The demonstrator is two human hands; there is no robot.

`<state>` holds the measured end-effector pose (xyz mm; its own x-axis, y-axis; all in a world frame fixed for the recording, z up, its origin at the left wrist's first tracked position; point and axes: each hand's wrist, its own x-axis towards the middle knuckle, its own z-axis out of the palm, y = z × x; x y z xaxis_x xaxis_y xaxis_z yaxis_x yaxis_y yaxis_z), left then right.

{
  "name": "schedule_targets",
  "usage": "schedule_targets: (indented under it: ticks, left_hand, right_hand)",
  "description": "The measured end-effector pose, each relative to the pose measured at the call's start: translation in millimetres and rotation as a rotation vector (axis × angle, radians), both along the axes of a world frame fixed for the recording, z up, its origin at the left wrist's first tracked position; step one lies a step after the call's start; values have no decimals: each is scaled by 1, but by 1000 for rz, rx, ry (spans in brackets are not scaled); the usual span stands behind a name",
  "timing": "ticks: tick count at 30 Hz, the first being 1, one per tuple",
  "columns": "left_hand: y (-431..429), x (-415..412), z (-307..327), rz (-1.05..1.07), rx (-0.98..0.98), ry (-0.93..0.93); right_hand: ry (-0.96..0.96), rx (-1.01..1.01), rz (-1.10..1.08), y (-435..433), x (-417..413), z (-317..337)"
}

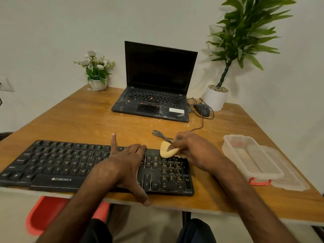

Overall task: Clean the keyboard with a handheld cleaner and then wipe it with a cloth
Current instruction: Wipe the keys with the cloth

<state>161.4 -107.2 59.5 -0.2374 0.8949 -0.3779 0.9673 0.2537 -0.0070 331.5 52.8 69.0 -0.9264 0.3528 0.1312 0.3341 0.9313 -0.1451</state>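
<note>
The wooden table point(219, 130) carries everything. The keyboard point(57, 165) lies along its near edge, with an open laptop point(157, 85) well behind it. A clear plastic box point(249, 155) stands open to the right, seemingly on its own lid. The left hand point(126, 162) lies across the keyboard's middle. Its forefinger points straight out past the far edge, its other fingers are bent over that edge, and its thumb reaches down to the near edge, so it clamps the board in place. The right hand point(194, 149) is at the far right corner, just above the number keys. Its fingers are curled over and pinch a soft yellow cleaner point(166, 151), which is pressed onto the top of that corner. The keyboard's cable point(161, 135) trails off just behind it. This looks like the first step, with the cleaner being worked over the keys. No cloth can be seen, so the wiping step appears not yet begun. Only the right corner is under the cleaner, and how much of the board is already done cannot be told. The next move probably calls for pressing or dragging the cleaner row by row toward the left. The left hand would need to shift aside so the keys beneath it are reached, while keeping the board from sliding off the table edge.
</note>
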Motion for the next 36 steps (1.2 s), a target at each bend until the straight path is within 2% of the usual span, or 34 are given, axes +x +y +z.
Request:
schedule_targets:
  ticks: [2, 5, 6, 9, 10, 14, 17, 18, 22, 26, 29, 31, 33, 36]
  left_hand:
    - [1, 1, 1, -5, -12, 10]
    - [4, 3, 3, 5, -42, 38]
    - [5, 4, 4, 10, -48, 47]
    - [6, 7, 6, 18, -62, 73]
    - [7, 7, 6, 20, -64, 78]
    - [6, 9, 5, 33, -57, 77]
    - [6, 10, 7, 30, -62, 83]
    - [7, 10, 7, 29, -67, 88]
    - [8, 11, 7, 33, -91, 109]
    - [7, 11, 7, 44, -97, 106]
    - [8, 11, 7, 49, -101, 106]
    - [9, 13, 8, 46, -101, 114]
    - [8, 14, 9, 47, -104, 116]
    - [9, 12, 9, 48, -96, 112]
  right_hand:
    - [-18, 79, -49, 1, 4, 6]
    - [171, 200, -165, 2, -1, 10]
    - [179, 212, -140, -1, -5, 9]
    - [28, 173, 64, -19, -16, -6]
    - [3, 149, 72, -20, -18, -10]
    - [-21, 163, -75, 0, -21, -11]
    - [120, 125, -157, 2, -19, -4]
    - [135, 131, -124, -2, -18, -3]
    - [-13, 185, 67, -21, -19, -7]
    - [-96, 244, -38, -3, -22, 1]
    - [9, 237, -108, 3, -19, 9]
    - [59, 215, -63, -7, -20, 4]
    - [4, 218, 30, -21, -19, -9]
    - [-40, 167, -8, -13, -6, -8]
